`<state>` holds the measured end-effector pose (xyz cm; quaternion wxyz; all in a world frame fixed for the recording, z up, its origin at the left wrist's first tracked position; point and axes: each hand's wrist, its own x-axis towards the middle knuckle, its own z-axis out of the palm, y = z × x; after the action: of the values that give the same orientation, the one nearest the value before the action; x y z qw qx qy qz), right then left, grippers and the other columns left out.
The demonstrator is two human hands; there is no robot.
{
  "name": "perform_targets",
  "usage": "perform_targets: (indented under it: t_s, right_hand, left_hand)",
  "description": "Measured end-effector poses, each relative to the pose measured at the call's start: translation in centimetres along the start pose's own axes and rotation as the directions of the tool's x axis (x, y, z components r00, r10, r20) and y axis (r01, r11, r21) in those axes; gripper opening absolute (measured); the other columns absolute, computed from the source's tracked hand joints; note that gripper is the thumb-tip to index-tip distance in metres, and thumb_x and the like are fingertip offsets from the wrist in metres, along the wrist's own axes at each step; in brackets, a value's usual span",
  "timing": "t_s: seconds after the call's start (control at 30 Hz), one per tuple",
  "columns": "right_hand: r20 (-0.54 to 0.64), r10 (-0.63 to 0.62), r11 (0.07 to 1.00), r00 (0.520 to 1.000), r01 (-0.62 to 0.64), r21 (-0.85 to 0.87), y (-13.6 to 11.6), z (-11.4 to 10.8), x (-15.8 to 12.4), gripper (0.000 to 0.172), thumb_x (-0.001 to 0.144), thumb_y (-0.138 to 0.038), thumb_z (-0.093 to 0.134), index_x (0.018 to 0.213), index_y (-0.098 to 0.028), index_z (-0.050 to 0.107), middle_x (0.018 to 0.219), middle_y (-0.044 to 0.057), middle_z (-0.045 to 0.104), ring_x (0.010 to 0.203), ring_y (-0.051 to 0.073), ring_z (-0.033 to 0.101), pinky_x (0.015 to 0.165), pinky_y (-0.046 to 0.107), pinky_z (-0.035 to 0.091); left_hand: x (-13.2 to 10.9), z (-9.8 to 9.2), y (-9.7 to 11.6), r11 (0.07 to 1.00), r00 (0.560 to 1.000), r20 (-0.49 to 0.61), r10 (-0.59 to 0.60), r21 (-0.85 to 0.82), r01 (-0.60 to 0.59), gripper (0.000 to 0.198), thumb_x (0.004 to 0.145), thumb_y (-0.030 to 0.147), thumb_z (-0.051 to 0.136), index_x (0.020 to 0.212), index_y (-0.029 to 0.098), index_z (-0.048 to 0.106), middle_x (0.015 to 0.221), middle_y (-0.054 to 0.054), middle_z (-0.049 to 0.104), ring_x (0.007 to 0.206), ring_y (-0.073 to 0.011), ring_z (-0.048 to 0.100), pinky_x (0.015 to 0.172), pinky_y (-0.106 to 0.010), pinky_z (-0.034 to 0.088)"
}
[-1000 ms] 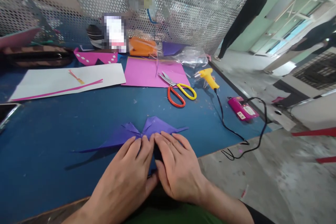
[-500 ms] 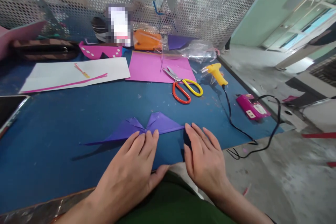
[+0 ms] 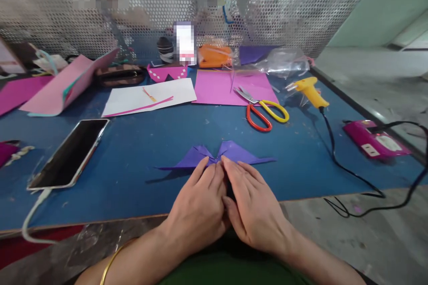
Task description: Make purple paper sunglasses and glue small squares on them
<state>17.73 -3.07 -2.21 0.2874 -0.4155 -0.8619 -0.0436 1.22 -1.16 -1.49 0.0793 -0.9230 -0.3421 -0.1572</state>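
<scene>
A purple paper lies on the blue table, folded into a winged shape with a gathered, creased middle and two narrow tips. My left hand rests its outstretched fingertips on the near edge at the middle. Beside it my right hand lies with its fingers stretched forward, their tips touching the paper just right of the crease. The hands meet at the paper's centre and hide part of its near edge. Neither hand is wrapped round it. Beyond the paper, scissors with red and yellow handles lie spread apart.
A yellow glue gun stands at the right, its cord near a magenta power block. At left a phone is on a white cable. White paper, a pink sheet and a mesh panel are behind.
My right hand has moved left from the paper's right tip to its middle, beside my left hand. The view has turned left, bringing the whole phone into sight.
</scene>
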Motion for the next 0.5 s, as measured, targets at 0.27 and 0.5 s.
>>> perform_targets:
  t_s: [0.27,0.5]
  right_hand:
    - [0.066,0.070,0.997,0.995,-0.069,-0.026,-0.1,0.7,0.0,0.049,0.098,-0.026,0.041,0.134,0.005,0.053,0.133,0.019,0.064,0.126,0.028,0.058,0.106,0.042,0.041]
    - [0.135,0.071,0.995,0.988,-0.062,-0.074,-0.3,0.6,0.1,0.047,0.100,-0.030,0.039,0.137,-0.006,0.056,0.141,0.014,0.058,0.132,0.027,0.053,0.112,0.043,0.031]
  left_hand:
    - [-1.0,-2.6,-2.8,0.950,0.950,-0.128,-0.285,-0.169,0.263,0.027,0.094,0.015,0.052,0.113,0.018,0.071,0.104,-0.003,0.077,0.095,-0.0202,0.068,0.115,-0.047,0.027]
    - [-0.1,-2.7,-3.8,0.869,0.884,-0.054,-0.465,-0.217,0.444,0.013,0.093,0.025,0.061,0.086,0.026,0.073,0.084,0.001,0.073,0.082,-0.0193,0.066,0.108,-0.051,0.032]
